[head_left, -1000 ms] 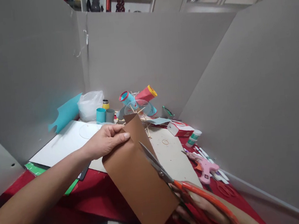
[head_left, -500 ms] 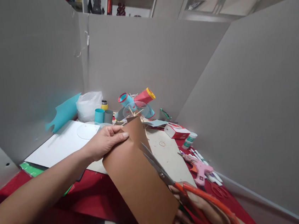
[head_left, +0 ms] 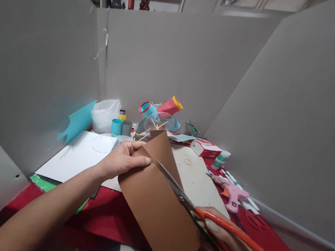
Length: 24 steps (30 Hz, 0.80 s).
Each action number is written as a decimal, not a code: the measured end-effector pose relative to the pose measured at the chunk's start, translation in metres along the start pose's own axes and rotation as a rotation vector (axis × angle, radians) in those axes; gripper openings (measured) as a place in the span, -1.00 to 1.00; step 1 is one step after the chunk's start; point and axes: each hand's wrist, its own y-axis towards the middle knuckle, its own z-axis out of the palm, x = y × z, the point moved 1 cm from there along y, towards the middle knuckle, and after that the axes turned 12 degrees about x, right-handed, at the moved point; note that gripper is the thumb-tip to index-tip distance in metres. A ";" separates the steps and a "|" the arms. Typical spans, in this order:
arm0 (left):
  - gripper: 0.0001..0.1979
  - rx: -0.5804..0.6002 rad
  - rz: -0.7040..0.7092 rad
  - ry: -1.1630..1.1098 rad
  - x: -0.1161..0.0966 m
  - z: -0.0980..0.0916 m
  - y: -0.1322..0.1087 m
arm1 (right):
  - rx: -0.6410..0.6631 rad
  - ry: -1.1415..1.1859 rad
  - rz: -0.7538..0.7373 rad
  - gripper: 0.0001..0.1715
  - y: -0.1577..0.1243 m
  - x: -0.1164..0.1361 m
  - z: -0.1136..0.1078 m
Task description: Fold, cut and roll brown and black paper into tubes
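A sheet of brown paper (head_left: 156, 206) is pinched at its upper left edge by my left hand (head_left: 126, 160), thumb on top. Long scissors (head_left: 205, 213) with orange handles are in my right hand (head_left: 227, 237), which comes in from the lower right. The blades lie along a cut in the paper and look nearly closed, their tips just right of my left thumb. Beyond the cut, a strip of the paper (head_left: 166, 151) stands folded away at an angle. The fingers of my right hand are partly hidden by the handles and the paper.
On the red cloth (head_left: 117, 214) lie white sheets (head_left: 72, 157), a cream board (head_left: 193, 174), a pink glue gun (head_left: 234, 194), and markers (head_left: 252, 202). Behind stand a plastic bag (head_left: 106, 116), a blue tube (head_left: 116, 127) and red-blue paper tubes (head_left: 170, 106). Grey panels (head_left: 178, 56) enclose the table.
The scissor blades have closed further along the cut, and the far strip has parted more from the rest of the paper. The whole view has shifted slightly.
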 end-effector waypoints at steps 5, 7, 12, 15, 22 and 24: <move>-0.68 0.014 0.008 -0.013 0.000 -0.005 -0.006 | 0.040 -0.023 0.035 -0.22 0.009 -0.001 0.000; -0.65 0.013 0.014 -0.003 0.001 -0.007 -0.009 | 0.069 -0.025 0.055 -0.23 0.013 -0.001 0.000; -0.65 -0.006 0.020 -0.007 0.005 -0.013 -0.016 | 0.150 -0.020 0.121 -0.15 0.021 0.001 -0.003; -0.65 -0.016 0.028 -0.028 0.005 -0.015 -0.021 | 0.186 -0.017 0.144 -0.11 0.025 0.004 -0.003; -0.66 -0.011 0.035 -0.028 0.008 -0.017 -0.026 | 0.136 -0.077 0.099 -0.26 0.025 0.010 0.004; -0.66 -0.009 0.035 -0.030 0.009 -0.018 -0.026 | 0.116 -0.105 0.092 -0.28 0.024 0.012 0.006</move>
